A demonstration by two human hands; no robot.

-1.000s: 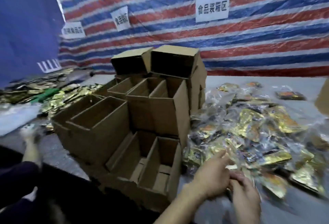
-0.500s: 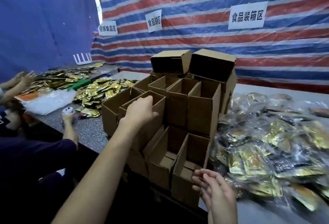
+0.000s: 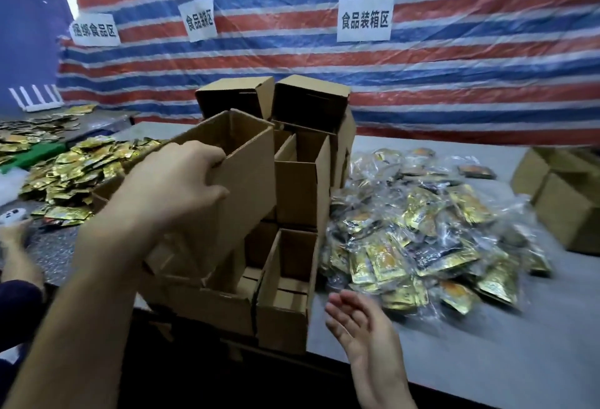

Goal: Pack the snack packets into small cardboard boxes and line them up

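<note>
The box (image 3: 246, 181) was small, plain brown cardboard, open at the top, and I could see no packets inside it. It hung tilted, clear of the counter (image 3: 487, 327), above the left part of the stack (image 3: 302, 194) of like boxes that stood open-topped at the counter's near edge.

My left hand (image 3: 175, 187) gripped the box from its left side, with the fingers hooked over the rim into the opening and the thumb pressed on the outer wall.

My right hand (image 3: 363, 327) was spread loose, fingers apart and nearly straight, and held nothing. It hovered low by the near edge, just right of the stack's front box.

The packets (image 3: 422, 230), gold and dark foil under clear plastic, lay heaped on the counter right of the stack, close beyond my right hand.
</note>
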